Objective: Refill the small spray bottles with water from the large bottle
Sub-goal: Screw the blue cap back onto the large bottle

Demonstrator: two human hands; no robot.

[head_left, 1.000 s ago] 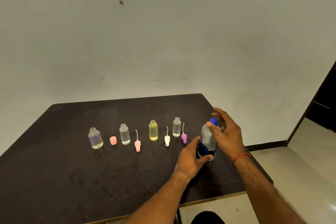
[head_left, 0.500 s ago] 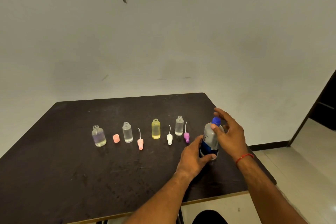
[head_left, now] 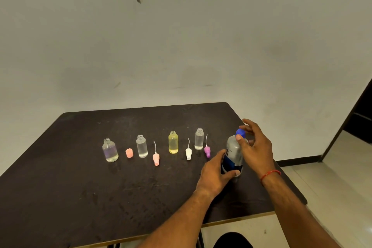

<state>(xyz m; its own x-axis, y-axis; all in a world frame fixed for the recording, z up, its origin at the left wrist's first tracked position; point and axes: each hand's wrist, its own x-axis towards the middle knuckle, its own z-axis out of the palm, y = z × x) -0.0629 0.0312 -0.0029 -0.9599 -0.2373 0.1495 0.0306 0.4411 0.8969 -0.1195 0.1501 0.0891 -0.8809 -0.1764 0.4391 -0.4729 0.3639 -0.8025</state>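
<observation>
Nearest to me, both forearms reach in over the near edge of the dark table (head_left: 80, 197). My left hand (head_left: 215, 173) grips the lower part of the large bottle (head_left: 233, 153), fingers and thumb wrapped round its base. The bottle stands upright on the right side of the table, near that edge. Its body is clear and greyish, with a dark blue label (head_left: 227, 164) round the lower half. There is some white lettering on it, too small for me to read.

My right hand (head_left: 255, 147), with a red thread (head_left: 269, 174) at the wrist, curls over the top and pinches the blue cap (head_left: 240, 133) between thumb and forefinger.

Left of the bottle and a little farther back runs a row of uncapped small bottles. From right to left I see a purple spray head (head_left: 207, 150), a clear bottle (head_left: 199, 139), a white spray head (head_left: 188, 152), a yellow bottle (head_left: 173, 142), a pink spray head (head_left: 156, 158), a second clear bottle (head_left: 142, 146), a pink cap (head_left: 129, 153) and a purplish bottle (head_left: 110, 150).

Beyond is a plain scuffed wall (head_left: 181, 36).
</observation>
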